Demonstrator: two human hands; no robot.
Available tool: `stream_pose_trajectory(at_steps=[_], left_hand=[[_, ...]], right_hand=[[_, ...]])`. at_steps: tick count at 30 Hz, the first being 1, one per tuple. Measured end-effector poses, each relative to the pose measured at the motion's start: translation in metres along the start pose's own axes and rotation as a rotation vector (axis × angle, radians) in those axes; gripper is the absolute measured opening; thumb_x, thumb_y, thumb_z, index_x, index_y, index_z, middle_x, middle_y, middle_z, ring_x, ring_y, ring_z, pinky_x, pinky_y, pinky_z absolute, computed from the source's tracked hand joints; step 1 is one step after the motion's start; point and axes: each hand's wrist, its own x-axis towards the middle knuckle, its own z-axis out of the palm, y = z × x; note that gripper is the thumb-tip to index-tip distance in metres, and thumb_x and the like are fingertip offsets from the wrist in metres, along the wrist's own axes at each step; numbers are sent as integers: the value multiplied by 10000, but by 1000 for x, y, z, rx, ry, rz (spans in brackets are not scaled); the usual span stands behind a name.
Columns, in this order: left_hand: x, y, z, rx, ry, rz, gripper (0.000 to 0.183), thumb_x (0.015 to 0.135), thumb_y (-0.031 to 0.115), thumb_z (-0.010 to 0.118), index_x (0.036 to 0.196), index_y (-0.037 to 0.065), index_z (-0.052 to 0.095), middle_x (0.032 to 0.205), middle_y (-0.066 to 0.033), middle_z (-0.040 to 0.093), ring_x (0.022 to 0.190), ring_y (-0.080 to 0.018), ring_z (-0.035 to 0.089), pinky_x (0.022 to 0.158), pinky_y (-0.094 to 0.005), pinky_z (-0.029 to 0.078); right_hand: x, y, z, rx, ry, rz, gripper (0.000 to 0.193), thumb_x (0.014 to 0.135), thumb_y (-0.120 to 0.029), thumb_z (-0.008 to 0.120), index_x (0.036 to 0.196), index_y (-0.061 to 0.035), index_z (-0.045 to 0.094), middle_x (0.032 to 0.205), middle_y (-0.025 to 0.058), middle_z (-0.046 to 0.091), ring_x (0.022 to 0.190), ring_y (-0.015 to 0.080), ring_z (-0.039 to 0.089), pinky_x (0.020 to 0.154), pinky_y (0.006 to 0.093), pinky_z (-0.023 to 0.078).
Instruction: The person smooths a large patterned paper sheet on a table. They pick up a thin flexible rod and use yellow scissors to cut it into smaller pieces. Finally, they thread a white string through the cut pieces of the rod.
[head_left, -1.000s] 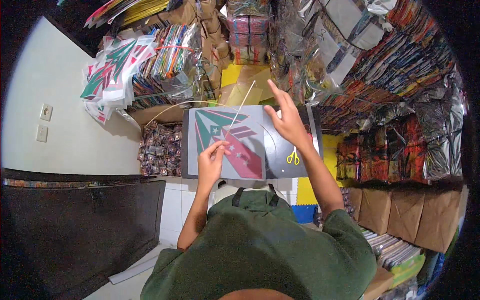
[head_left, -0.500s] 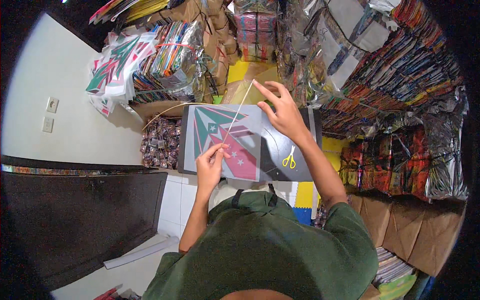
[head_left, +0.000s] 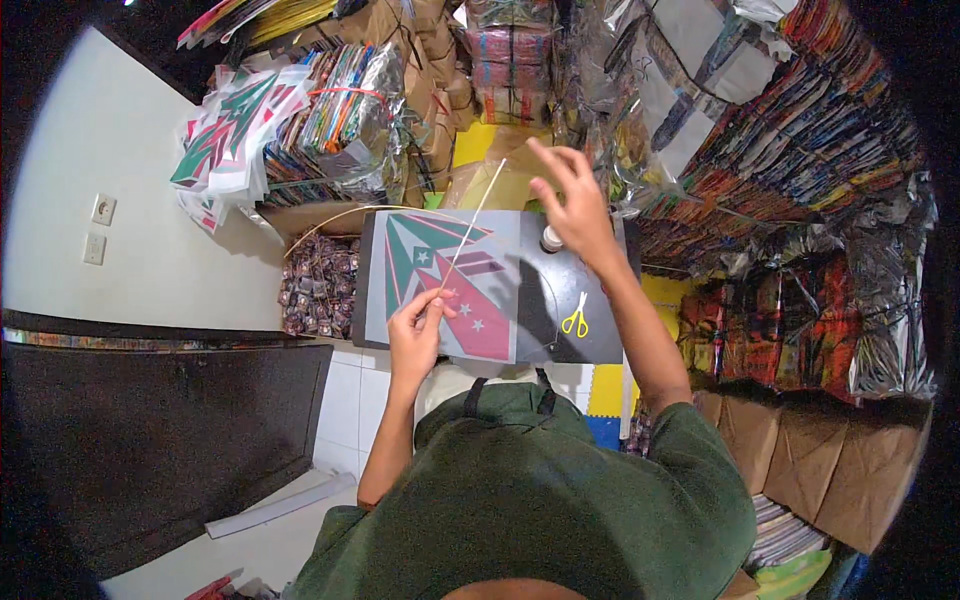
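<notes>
My left hand [head_left: 418, 330] pinches the lower end of a thin pale stick [head_left: 474, 228], which slants up and away to the right. Fingers spread, my right hand [head_left: 578, 205] is apart from the stick's far tip and holds nothing. Beneath the stick lies a sheet printed in green, pink and grey with white stars [head_left: 486, 343], on a dark board [head_left: 590, 350]. Just below my right hand stands a small round white-topped container [head_left: 551, 239], partly hidden. Yellow-handled scissors [head_left: 575, 318] rest on the board's right side. A thin curved strip [head_left: 325, 219] arches out past the board's left edge.
Similar printed sheets [head_left: 235, 130] hang over bundled stacks at the far left. Tied, plastic-wrapped bundles [head_left: 790, 150] are piled high at the right, above brown cartons [head_left: 800, 450]. A dark cabinet [head_left: 150, 440] flanks the left, with a white roll [head_left: 280, 505] on the floor beside it.
My right hand has come off the stick's far end and moved slightly right, its fingers spreading. The white-topped container now shows beside it. My left hand keeps its pinch.
</notes>
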Motion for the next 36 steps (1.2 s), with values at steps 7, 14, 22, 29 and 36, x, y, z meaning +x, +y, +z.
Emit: stream_pose_trajectory(at_steps=[7, 14, 22, 29, 36], left_hand=[[-10, -15, -15, 1, 65, -15, 238, 1068, 133, 573, 1182, 17, 748, 865, 11, 713, 591, 14, 435, 516, -213, 331], [-31, -23, -53, -2, 158, -125, 264, 1045, 86, 536, 1197, 33, 745, 855, 10, 706, 559, 1, 404, 510, -214, 323], [-44, -34, -64, -25, 266, -130, 272, 1029, 60, 528, 1183, 35, 750, 846, 9, 710, 544, 6, 382, 494, -215, 288], [-39, -31, -52, -63, 217, -110, 254, 1042, 85, 545, 1181, 28, 750, 852, 5, 713, 544, 19, 375, 488, -203, 272], [-28, -25, -41, -80, 161, -123, 248, 1044, 95, 566, 1197, 28, 750, 850, 24, 721, 527, 21, 367, 475, -204, 270]], right_hand=[[-49, 210, 55, -334, -415, 359, 483, 944, -434, 725, 1356, -183, 704, 1538, 257, 457, 1447, 442, 430, 1155, 525, 424], [-100, 231, 104, -583, -727, 498, 509, 899, -482, 759, 1298, -166, 739, 1690, 200, 279, 1566, 480, 218, 1106, 680, 425], [-62, 180, 100, -694, -582, 412, 418, 884, -401, 774, 1137, -68, 776, 1575, 177, 444, 1429, 428, 435, 1076, 602, 471], [9, 14, 49, -48, -161, -161, 464, 902, -289, 786, 1348, -197, 700, 1450, 220, 503, 1361, 444, 442, 1170, 526, 379], [18, -47, 34, -61, -161, -313, 459, 925, -323, 763, 1376, -271, 694, 1466, 199, 485, 1375, 460, 376, 1161, 544, 368]])
